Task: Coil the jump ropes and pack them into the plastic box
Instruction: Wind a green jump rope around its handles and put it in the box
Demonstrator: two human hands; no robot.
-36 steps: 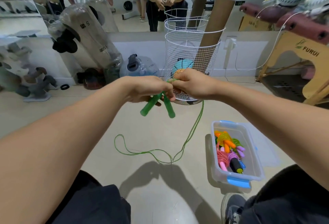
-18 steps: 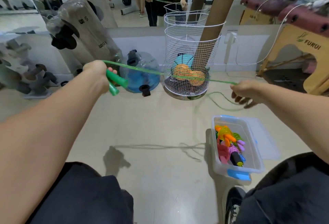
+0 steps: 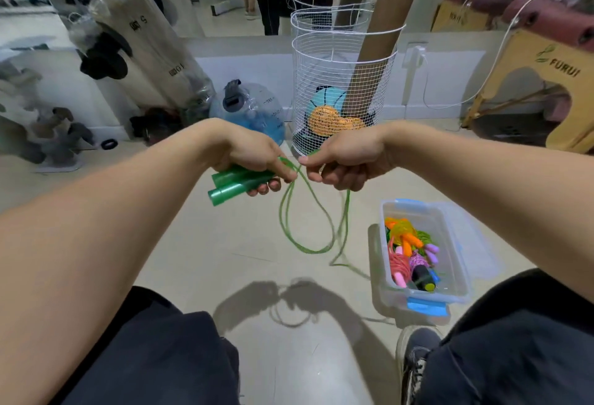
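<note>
Mid-frame, the left hand (image 3: 254, 157) grips both green handles (image 3: 239, 181) while the right hand (image 3: 348, 160) pinches the green rope (image 3: 316, 211); loops dangle loose. A slack pinch could spill them into tangles, short of the plastic box (image 3: 454, 276) at lower right.

green jump rope (image 3: 316, 211) looped mid-air, clear box (image 3: 456, 263) part-filled
</note>
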